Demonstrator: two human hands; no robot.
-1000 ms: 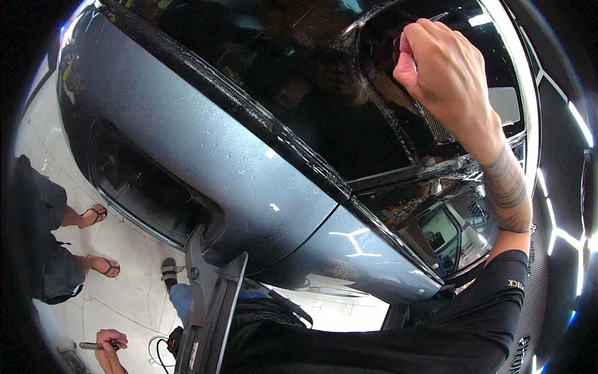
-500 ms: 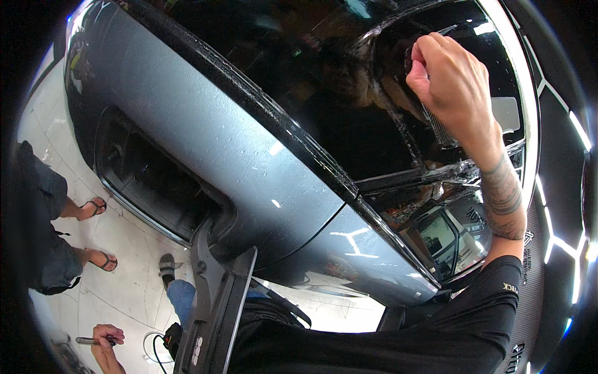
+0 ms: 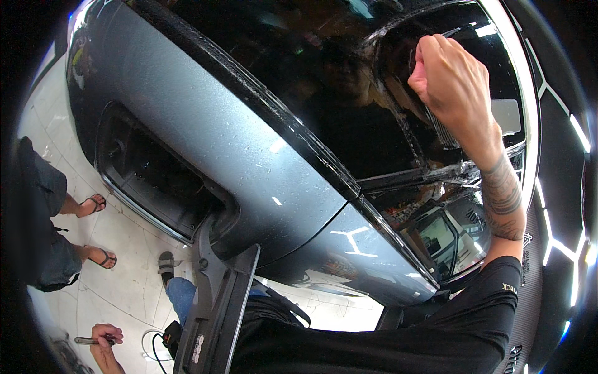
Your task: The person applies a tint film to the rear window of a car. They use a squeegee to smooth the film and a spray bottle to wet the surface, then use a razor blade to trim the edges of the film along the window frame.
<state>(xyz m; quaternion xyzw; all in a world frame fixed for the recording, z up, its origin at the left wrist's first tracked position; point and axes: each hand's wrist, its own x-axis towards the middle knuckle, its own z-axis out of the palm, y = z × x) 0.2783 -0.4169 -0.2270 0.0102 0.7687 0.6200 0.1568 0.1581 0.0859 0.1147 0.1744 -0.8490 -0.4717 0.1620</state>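
Observation:
Raised over the dark car window (image 3: pixel 311 93), my right hand (image 3: pixel 455 87) is closed in a fist, thumb against the curled fingers. A thin dark edge shows beside its fingers, but what it grips is mostly hidden behind the hand. Low at the left, above the floor, my left hand (image 3: pixel 107 336) is wrapped round a slim, pen-like metal tool (image 3: pixel 85 341). That tool points left and touches nothing. Streaks and droplets wet the glass and the black trim (image 3: pixel 268 112) below it. The grey-blue body panel (image 3: pixel 249 146) is also spotted with drops.
A dark recess (image 3: pixel 165 171) opens in the panel, its flap (image 3: pixel 215 311) swung out in front of me on a hinge arm. Another person's legs (image 3: pixel 47 218) in dark shorts and sandals stand at the left. A looped cable (image 3: pixel 152 346) lies on the pale tiled floor (image 3: pixel 118 299).
My right hand has turned slightly, and the dark thing at its fingertips shows less. My left hand stays nearly still. The car shifts slightly in the picture.

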